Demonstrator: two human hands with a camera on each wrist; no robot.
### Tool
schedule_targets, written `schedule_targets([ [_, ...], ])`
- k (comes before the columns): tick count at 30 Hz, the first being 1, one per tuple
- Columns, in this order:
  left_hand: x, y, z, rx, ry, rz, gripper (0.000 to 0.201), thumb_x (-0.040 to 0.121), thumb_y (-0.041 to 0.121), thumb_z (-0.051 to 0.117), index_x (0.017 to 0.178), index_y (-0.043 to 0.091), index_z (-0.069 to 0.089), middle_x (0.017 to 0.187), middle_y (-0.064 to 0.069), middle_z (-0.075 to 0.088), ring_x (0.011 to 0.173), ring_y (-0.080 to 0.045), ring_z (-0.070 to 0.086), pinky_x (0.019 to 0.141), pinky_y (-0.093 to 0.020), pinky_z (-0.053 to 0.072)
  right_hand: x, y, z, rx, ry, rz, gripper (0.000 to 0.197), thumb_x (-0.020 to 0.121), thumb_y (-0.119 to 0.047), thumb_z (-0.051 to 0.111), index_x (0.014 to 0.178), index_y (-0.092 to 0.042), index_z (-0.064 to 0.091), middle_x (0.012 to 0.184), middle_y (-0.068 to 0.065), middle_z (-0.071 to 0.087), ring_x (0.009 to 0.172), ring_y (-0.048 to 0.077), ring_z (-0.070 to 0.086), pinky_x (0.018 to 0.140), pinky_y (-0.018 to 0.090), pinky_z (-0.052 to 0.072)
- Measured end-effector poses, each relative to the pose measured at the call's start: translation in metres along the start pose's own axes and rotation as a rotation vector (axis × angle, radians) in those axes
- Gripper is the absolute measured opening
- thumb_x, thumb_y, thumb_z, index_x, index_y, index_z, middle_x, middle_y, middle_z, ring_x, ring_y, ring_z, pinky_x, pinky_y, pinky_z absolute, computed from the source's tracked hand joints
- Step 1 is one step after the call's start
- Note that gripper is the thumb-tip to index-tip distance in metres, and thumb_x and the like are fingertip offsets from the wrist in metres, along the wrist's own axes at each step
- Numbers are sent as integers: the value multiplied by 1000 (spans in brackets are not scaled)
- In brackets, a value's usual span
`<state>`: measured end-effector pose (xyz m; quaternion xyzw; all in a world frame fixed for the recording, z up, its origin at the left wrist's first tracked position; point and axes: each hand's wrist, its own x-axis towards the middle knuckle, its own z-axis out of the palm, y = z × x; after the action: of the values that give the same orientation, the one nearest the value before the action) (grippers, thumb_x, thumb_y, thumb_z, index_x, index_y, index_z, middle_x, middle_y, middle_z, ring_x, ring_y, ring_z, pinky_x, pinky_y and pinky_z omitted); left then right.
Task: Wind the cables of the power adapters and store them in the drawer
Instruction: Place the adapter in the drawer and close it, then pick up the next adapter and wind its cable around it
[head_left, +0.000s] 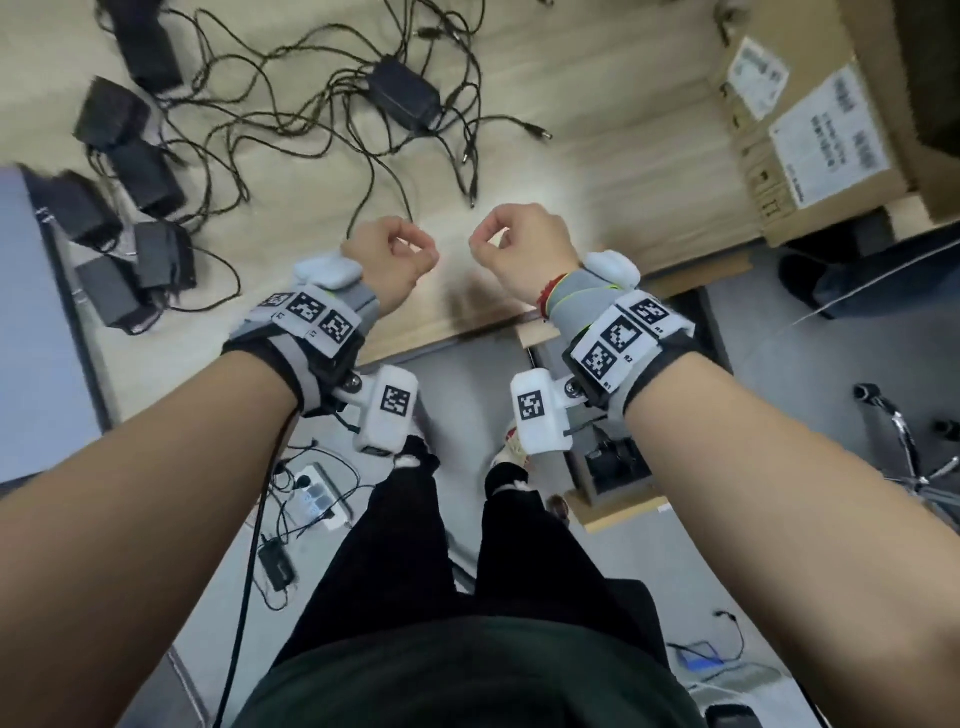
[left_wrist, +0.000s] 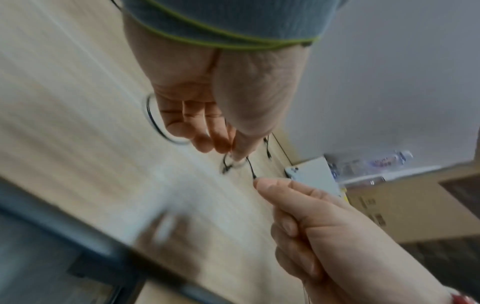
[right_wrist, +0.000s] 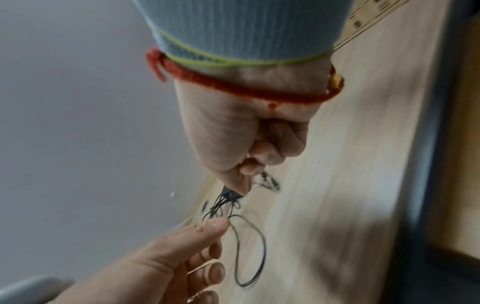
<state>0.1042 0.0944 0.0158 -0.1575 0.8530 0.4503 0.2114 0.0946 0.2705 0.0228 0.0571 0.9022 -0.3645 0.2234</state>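
Several black power adapters (head_left: 148, 176) lie along the left of the wooden desk (head_left: 597, 171). One more adapter (head_left: 402, 93) sits in the middle, amid a tangle of loose black cables (head_left: 291, 119). My left hand (head_left: 427, 254) hovers near the desk's front edge with loosely curled fingers and holds nothing; a cable end (head_left: 410, 218) lies just beyond it. My right hand (head_left: 480, 244) hovers beside it, curled into an empty fist. The left wrist view shows my left hand (left_wrist: 228, 148) above plug ends (left_wrist: 226, 166). In the right wrist view my right hand (right_wrist: 249, 170) is a fist. No drawer shows clearly.
Cardboard boxes (head_left: 810, 140) with labels stand at the desk's right end. A grey panel (head_left: 31, 312) borders the left. Below the desk are a low cabinet (head_left: 613, 467), a power strip (head_left: 317, 493) with floor cables, and a chair base (head_left: 909, 441).
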Motion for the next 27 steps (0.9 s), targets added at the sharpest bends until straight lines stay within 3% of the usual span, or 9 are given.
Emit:
schedule_targets([
  [3,11,-22,-58,20,99,-43,9,86,24,70,93,23,65,68,11,55,61,-6,52,53,-18,40,12,-55,20,-23,-51,-32,12,86,-27,61,89,-20,69,60,-8,52,79,21,58,76,29,47],
  [5,17,-45,-101,29,165,-78,15,85,25,71,98,22,64,78,8,57,67,-10,53,57,-21,39,24,-95,41,-59,-91,-60,10,86,-27,61,87,-21,68,61,-9,52,79,21,58,74,28,47],
  [8,22,-71,-128,154,228,-92,28,79,32,73,104,23,64,103,-1,61,90,-18,57,77,-29,45,36,-115,57,-83,-146,-39,7,86,-25,61,82,-24,66,65,-9,55,74,17,56,65,24,39],
  [10,24,-90,-156,264,262,-131,41,71,43,72,108,29,63,113,-5,61,102,-25,58,88,-39,49,44,-140,79,-90,-201,-32,7,84,-26,61,78,-25,66,66,-7,60,73,18,60,68,25,45],
  [12,27,-107,-181,359,295,-213,49,68,45,70,114,31,60,120,-7,58,109,-31,56,91,-43,49,51,-165,101,-78,-244,-14,8,80,-28,61,77,-25,67,71,-2,67,70,24,64,69,29,53],
  [14,31,-120,-198,425,304,-289,55,72,35,74,123,29,57,127,-10,54,116,-32,52,93,-41,45,57,-184,119,-91,-276,-7,8,80,-27,60,80,-25,68,79,1,70,68,24,63,67,30,54],
  [18,37,-138,-211,443,244,-334,66,78,27,74,136,18,42,135,-15,44,115,-35,53,91,-37,41,63,-203,143,-96,-301,38,8,81,-29,59,80,-27,67,87,5,71,70,25,63,62,27,49],
  [22,50,-149,-210,460,197,-328,80,70,22,79,136,10,35,134,-15,43,106,-30,58,74,-31,36,66,-212,153,-120,-303,73,11,83,-29,57,85,-27,68,92,6,72,71,24,63,61,24,47],
  [27,65,-153,-205,463,132,-308,88,66,32,85,134,10,34,128,-14,47,93,-26,54,73,-32,38,64,-209,157,-140,-335,72,9,83,-29,55,83,-32,64,97,4,70,75,23,69,59,24,48],
])
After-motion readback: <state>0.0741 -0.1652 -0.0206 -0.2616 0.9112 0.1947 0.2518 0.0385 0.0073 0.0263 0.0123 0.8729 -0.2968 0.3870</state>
